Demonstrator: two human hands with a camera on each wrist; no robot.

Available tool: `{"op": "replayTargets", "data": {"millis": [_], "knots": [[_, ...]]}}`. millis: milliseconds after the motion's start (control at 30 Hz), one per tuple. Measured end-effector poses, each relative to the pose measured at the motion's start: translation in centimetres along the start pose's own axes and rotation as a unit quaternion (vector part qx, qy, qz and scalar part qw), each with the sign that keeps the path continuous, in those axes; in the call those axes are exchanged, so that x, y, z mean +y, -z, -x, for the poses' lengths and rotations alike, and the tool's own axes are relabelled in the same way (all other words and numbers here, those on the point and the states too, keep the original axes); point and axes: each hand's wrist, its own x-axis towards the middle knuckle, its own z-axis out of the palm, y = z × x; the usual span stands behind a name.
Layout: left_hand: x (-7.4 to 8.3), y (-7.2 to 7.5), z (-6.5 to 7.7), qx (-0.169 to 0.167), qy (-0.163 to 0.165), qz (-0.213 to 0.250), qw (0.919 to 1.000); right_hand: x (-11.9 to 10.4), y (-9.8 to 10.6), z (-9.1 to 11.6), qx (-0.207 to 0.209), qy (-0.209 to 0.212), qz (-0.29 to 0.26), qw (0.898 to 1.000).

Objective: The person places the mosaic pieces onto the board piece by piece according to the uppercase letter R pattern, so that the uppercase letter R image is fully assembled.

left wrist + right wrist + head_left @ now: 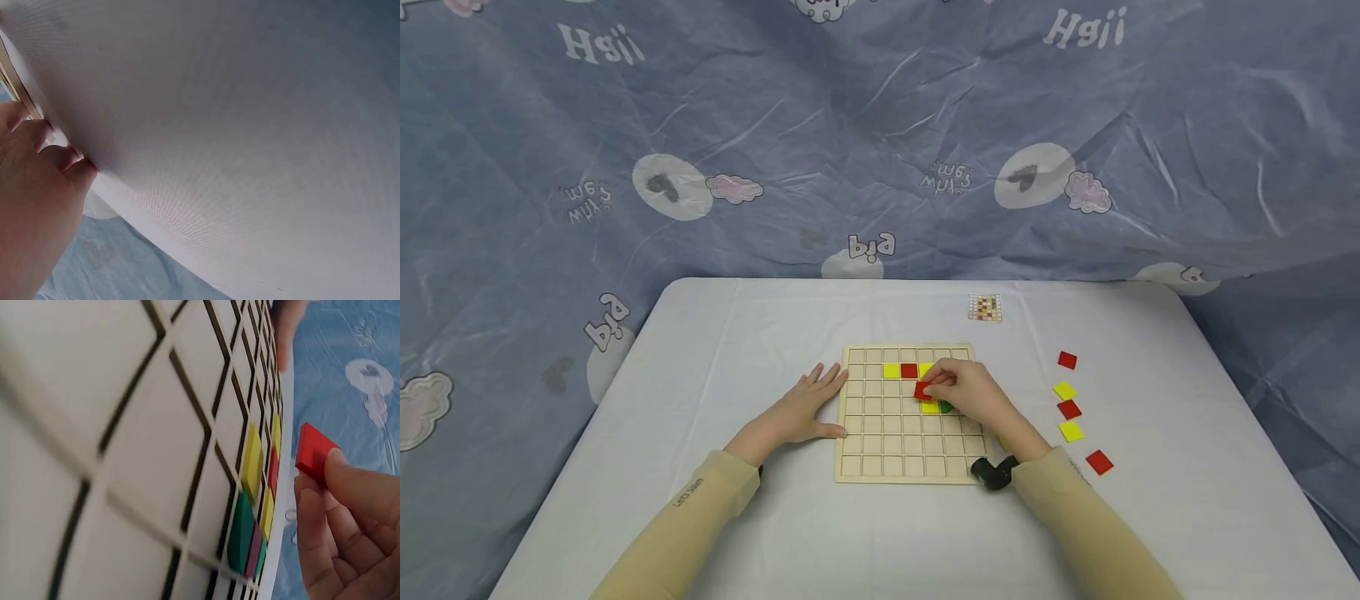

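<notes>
At the board's left edge, the left hand (801,412) lies with fingers spread and straight, touching the rim and grasping nothing; its tan sleeve (685,517) is smooth cloth with small print. The board (872,423), pale and wood-like, is a flat, thin square cut into a grid of shallow cells by raised lines. Toward its far side sit a yellow tile (891,371), a red tile (909,371) and another yellow tile (927,368) in a row; nearer lies one more yellow tile (930,407), with a green piece (241,534) beside it that shows a curved side. The work looks to be at an early stage, since most cells in sight are bare.

Above the grid, the right hand (973,392) pinches a glossy, square-edged red piece (922,391) between thumb and fingers; the right wrist view shows it lifted clear of the board. Beyond the far edge rests a small card (985,307) printed with a coloured grid. Farther right, loose red and yellow squares (1071,431) lie scattered on the white, cloth-covered surface (1195,500), apparently left to be placed.
</notes>
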Motion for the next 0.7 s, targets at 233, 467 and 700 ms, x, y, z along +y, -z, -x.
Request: {"op": "replayTargets", "data": {"millis": [233,467,700], "knots": [[0.0,-0.1,-0.1,0.002,0.002,-0.005,1.0,-0.7,-1.7,-0.6,-0.007,0.022,0.001,1.0],[-0.1,-0.1,-0.1,-0.001,0.001,-0.001,1.0,-0.8,-2.3,-0.5,-0.013,0.012,0.04,0.999],[-0.2,-0.1,-0.1,-0.002,0.002,-0.002,1.0,-0.9,-2.5,-0.5,-0.017,0.033,0.079,0.996]]}}
